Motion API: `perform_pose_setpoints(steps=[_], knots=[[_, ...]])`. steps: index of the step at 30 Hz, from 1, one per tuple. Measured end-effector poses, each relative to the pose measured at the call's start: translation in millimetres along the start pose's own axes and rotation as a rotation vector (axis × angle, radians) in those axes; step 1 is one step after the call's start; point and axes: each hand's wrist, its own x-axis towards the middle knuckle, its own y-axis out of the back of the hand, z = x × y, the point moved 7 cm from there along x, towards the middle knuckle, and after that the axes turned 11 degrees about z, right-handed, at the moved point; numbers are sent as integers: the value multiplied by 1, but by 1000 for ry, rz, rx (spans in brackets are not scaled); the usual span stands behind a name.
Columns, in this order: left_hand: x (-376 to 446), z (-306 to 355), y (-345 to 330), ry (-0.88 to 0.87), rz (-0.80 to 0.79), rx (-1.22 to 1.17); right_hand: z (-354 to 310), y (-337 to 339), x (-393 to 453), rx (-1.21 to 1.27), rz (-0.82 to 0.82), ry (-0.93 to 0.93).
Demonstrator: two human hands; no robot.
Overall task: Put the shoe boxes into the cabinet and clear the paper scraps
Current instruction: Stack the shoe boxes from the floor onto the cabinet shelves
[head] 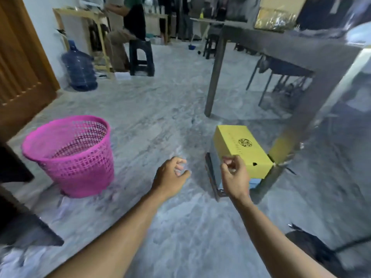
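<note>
A pink mesh bin (69, 155) stands on the floor at nine o'clock, likely ready for paper scraps. The left hand (170, 175) hovers at centre, loosely curled and empty. At three o'clock the right hand (234, 177), also empty, reaches toward a yellow shoe box (239, 147) stacked on other boxes beside a table leg.

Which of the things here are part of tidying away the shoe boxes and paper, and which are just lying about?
Part of the job: yellow shoe box, the boxes under it, pink basket, left hand, right hand.

Just lying about: water jug, black stool, grey table.
</note>
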Motion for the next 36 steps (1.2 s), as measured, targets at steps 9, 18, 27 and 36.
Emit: perform_pose_setpoints(steps=[9,18,27,36], knots=[[19,0,-191,330,-375,-183,145,87,111,-213,299,-382],[68,6,-269,435,-351,-297,194,69,155,-276,284,-435],[78,-40,-250,637,-191,-581,221,29,119,121,66,-699],[51,-79,-183,684,-32,-679,194,25,100,310,-26,-731]])
